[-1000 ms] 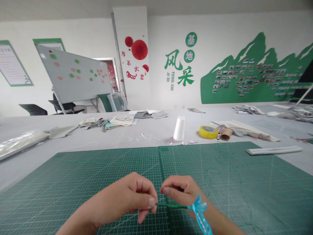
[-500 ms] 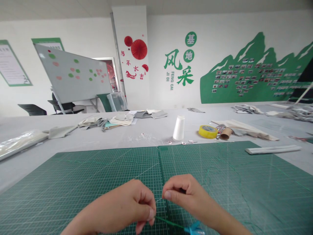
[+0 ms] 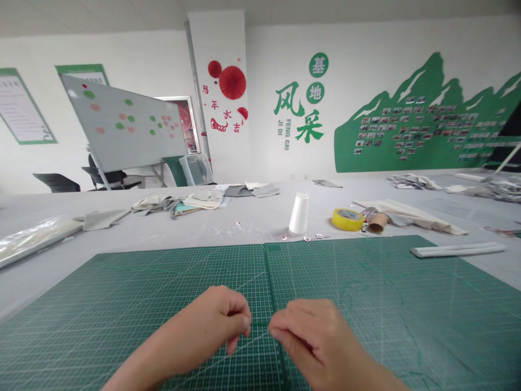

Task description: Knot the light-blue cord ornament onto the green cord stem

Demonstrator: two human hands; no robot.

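Observation:
A short stretch of green cord (image 3: 259,324) runs between my two hands, above the green cutting mats. My left hand (image 3: 222,320) pinches its left end between thumb and fingers. The other end goes into the closed fingertips of my right hand (image 3: 311,339), just right of the seam between the mats. More thin green cord (image 3: 402,309) lies in loose curves over the right mat (image 3: 366,282).
Beyond the mats stand a white thread cone (image 3: 299,214), a yellow tape roll (image 3: 348,219) and a cardboard tube (image 3: 378,222). A white rolled strip (image 3: 458,250) lies at the right mat's back edge. Cloth pieces (image 3: 203,199) lie farther back.
My left hand has moved up and slightly left. My right hand has closed its fingertips on the cord. The blue item at the bottom, below my hands, is no longer visible.

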